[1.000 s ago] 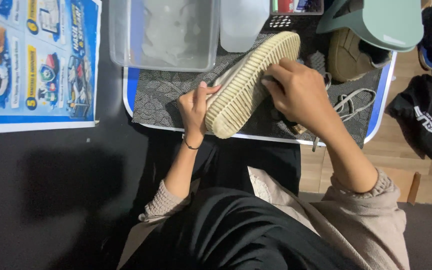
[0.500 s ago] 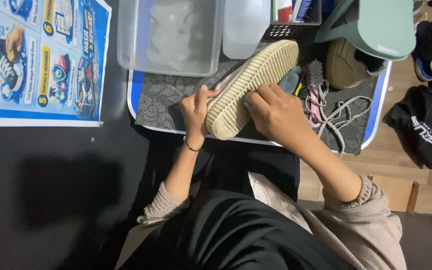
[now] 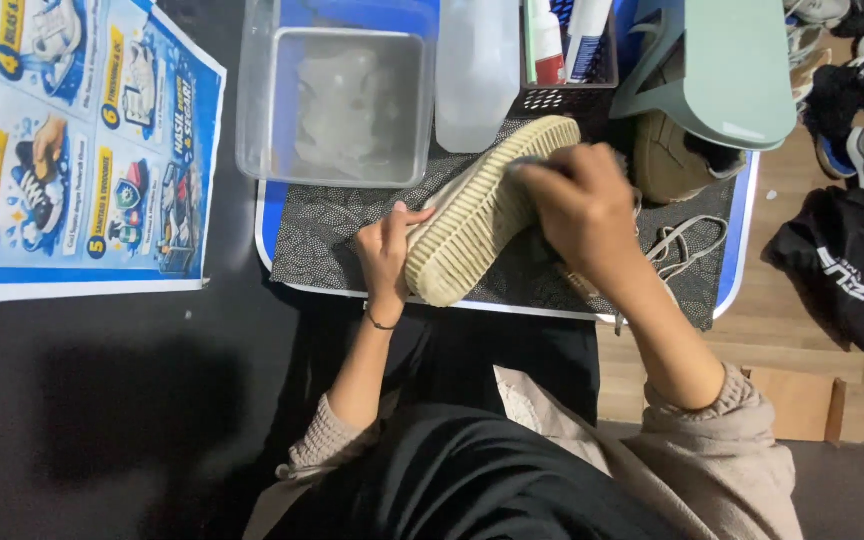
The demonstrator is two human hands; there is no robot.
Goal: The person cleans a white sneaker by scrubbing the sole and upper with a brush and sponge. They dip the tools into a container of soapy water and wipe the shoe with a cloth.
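Shoe [image 3: 482, 205], turned sole-up with its pale ribbed sole facing the camera, lies between both hands, its long axis running diagonally from near-left to far-right. Left hand [image 3: 384, 250] closes its fingers on the near end, steadying it. Right hand [image 3: 582, 210] is curled over the far end, pressing down on the sole; whether it grips something underneath I cannot tell. Below lies a dark patterned mat [image 3: 332, 250] on a blue-edged surface [image 3: 742, 250]. Beyond stand a clear water tub [image 3: 337, 100] and a black basket of bottles [image 3: 567, 60]; loose laces [image 3: 687, 240] lie to the right.
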